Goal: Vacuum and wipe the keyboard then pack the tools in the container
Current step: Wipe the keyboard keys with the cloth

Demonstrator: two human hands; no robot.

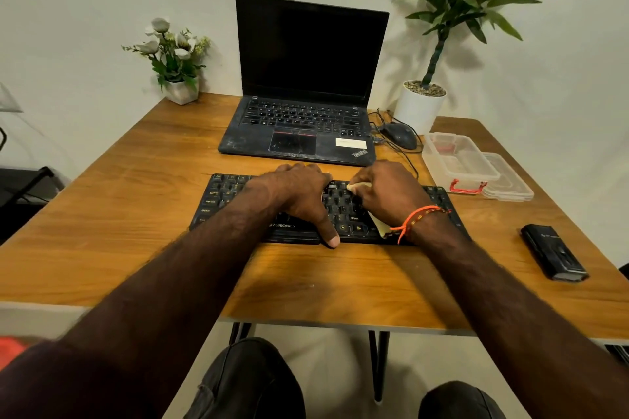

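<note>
Both forearms reach forward from the near edge of the bench [136,180], hands meeting over the black keyboard [235,194].

Left hand [296,194]: palm down on the middle keys, fingers bent over the far rows, thumb stretched back to the keyboard's near edge. It presses the keyboard flat; nothing held.

Right hand [388,194]: palm down just right of the left hand, knuckles raised, fingers curled and pinching a pale cloth [360,185] against the upper key rows. More of the cloth shows below the wrist, beside an orange thread bracelet [417,216].

Right of that hand, well apart, near the bench's right edge: a black handheld vacuum [553,252], lying flat. Beyond and right of the hand: a clear plastic container [457,160] with red clips, its lid [510,180] lying beside it.

Beyond both hands: an open laptop [306,78], screen dark; a black mouse [400,134] to its right.
</note>
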